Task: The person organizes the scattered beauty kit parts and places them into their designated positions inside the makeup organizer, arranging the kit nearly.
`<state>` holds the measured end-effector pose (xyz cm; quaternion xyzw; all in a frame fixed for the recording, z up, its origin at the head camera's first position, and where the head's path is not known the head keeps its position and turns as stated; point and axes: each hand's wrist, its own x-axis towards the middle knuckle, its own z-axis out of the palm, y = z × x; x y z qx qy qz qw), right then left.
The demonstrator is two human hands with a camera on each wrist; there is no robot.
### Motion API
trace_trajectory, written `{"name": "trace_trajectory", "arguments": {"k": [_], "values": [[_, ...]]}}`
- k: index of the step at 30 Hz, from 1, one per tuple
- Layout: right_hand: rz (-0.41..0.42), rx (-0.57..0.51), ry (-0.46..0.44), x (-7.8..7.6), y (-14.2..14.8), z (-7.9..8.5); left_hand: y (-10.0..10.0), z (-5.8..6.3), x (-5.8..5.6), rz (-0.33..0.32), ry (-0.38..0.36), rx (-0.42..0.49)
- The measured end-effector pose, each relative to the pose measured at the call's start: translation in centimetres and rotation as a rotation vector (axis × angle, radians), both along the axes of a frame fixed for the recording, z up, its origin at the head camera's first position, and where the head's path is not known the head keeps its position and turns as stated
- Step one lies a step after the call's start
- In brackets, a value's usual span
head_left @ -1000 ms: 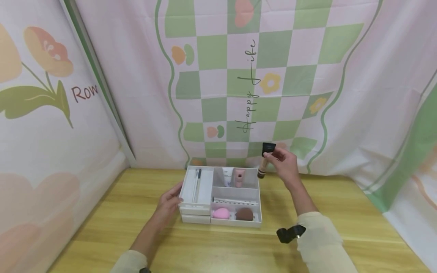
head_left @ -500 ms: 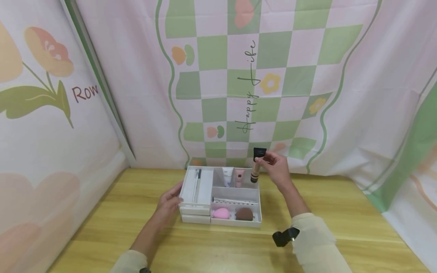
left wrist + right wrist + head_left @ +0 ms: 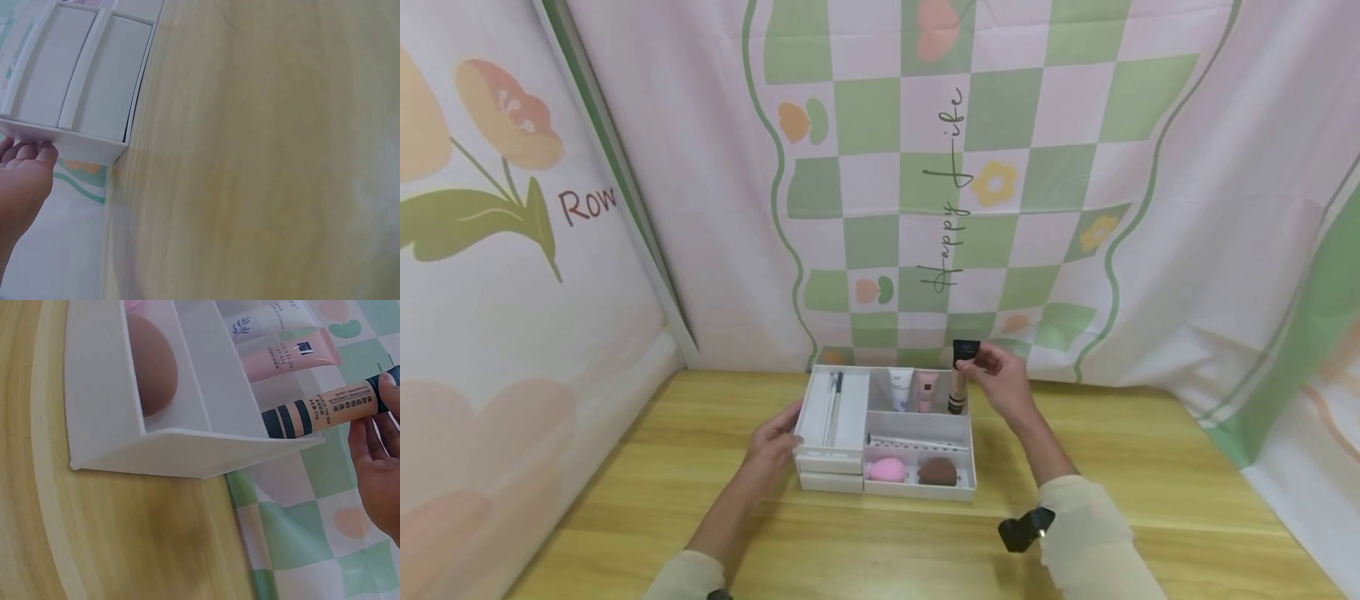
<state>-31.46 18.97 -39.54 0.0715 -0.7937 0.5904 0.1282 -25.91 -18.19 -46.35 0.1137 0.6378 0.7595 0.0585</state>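
My right hand (image 3: pixel 1003 385) pinches a beige foundation tube (image 3: pixel 340 405) by its black end. The tube (image 3: pixel 958 385) hangs almost upright, its striped end inside the back right compartment of a white makeup organizer (image 3: pixel 919 492). Whether it touches the compartment floor cannot be told. Beside it in that compartment stand a pink tube (image 3: pixel 927 390) and a white tube (image 3: pixel 900 388). My left hand (image 3: pixel 772 446) rests against the organizer's left side; in the left wrist view its fingertips (image 3: pixel 47 150) touch the side wall near two drawers.
Two slim brushes (image 3: pixel 833 408) lie on the organizer's left top. A dotted white stick (image 3: pixel 917 442) lies in the middle compartment. A pink sponge (image 3: pixel 887 469) and a brown sponge (image 3: pixel 937 471) sit in front. A printed curtain (image 3: pixel 865 183) hangs behind the wooden table (image 3: pixel 865 550).
My right hand has moved left and down with the foundation tube, from right of the organizer into its back right compartment. My left hand stays at the organizer's side.
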Motion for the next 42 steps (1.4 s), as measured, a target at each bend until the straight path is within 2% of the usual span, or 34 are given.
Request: {"name": "trace_trajectory", "arguments": {"k": [12,20,31,42], "values": [[0.054,0.025,-0.019,-0.1,0.3,-1.3,0.1,0.0,0.0,0.002,0.009,0.025],[0.073,0.094,-0.034,0.1,0.4,-1.7,0.2,-0.1,0.0,0.013,0.010,0.028],[0.123,0.231,0.014,0.0,0.5,-1.8,0.0,-0.3,-0.2,-0.010,0.016,0.022],[0.113,0.222,-0.021,-0.2,0.6,-1.9,-0.1,-0.3,-0.2,-0.023,0.034,0.013]]}}
